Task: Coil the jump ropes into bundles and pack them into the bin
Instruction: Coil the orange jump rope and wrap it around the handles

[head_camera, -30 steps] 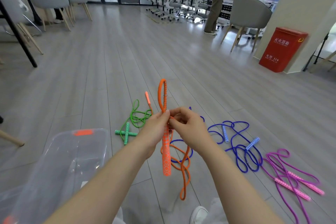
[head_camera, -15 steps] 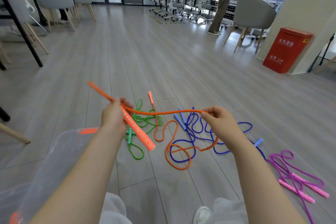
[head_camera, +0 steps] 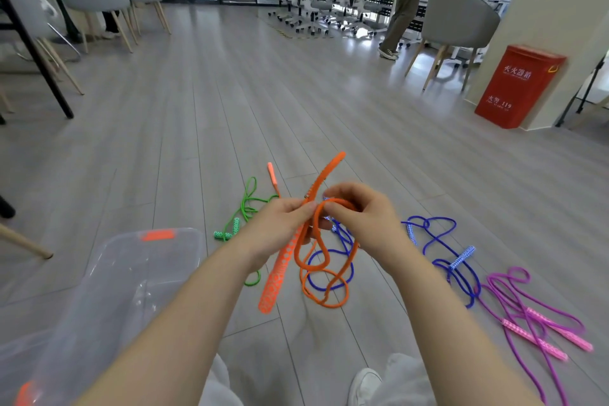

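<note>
My left hand [head_camera: 280, 227] grips the orange jump rope [head_camera: 326, 287] by its patterned handle [head_camera: 278, 277], which hangs down and left. My right hand [head_camera: 359, 217] pinches a loop of the orange cord right against the left hand's fingers. More orange loops dangle below both hands. The other orange handle [head_camera: 272, 174] lies on the floor behind. A green rope [head_camera: 247, 204], a blue rope [head_camera: 441, 250] and a pink rope [head_camera: 527, 316] lie loose on the floor. The clear plastic bin [head_camera: 108, 277] with orange latches stands at lower left.
Grey chairs and a black table leg [head_camera: 36, 53] stand at the far left. A red box [head_camera: 519, 86] sits by a pillar at right, near a grey chair [head_camera: 458, 23]. A person stands at the back, another sits far left. My shoe [head_camera: 364, 386] shows at the bottom.
My hands were spread apart with the orange cord stretched between them; now they have come together and a new loop of cord is held at the handle.
</note>
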